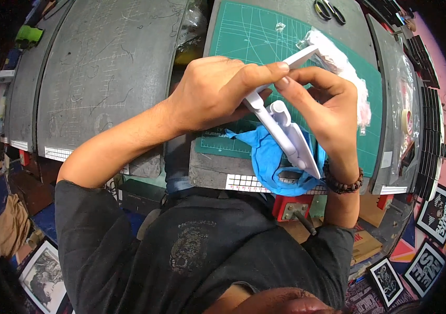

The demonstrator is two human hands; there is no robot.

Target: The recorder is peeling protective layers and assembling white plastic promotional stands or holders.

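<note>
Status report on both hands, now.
Left hand and right hand both grip the white plastic part. Held above the blue cloth and green cutting mat. Nothing blocking.

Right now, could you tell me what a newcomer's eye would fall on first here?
Both hands meet at the centre: the left hand and right hand grip a long white plastic piece above a green cutting mat. Just beneath it lies a bright blue cloth, and white wadding sits behind the right hand.

Green cutting mat (244, 47) on grey workbench (108, 63)
</note>
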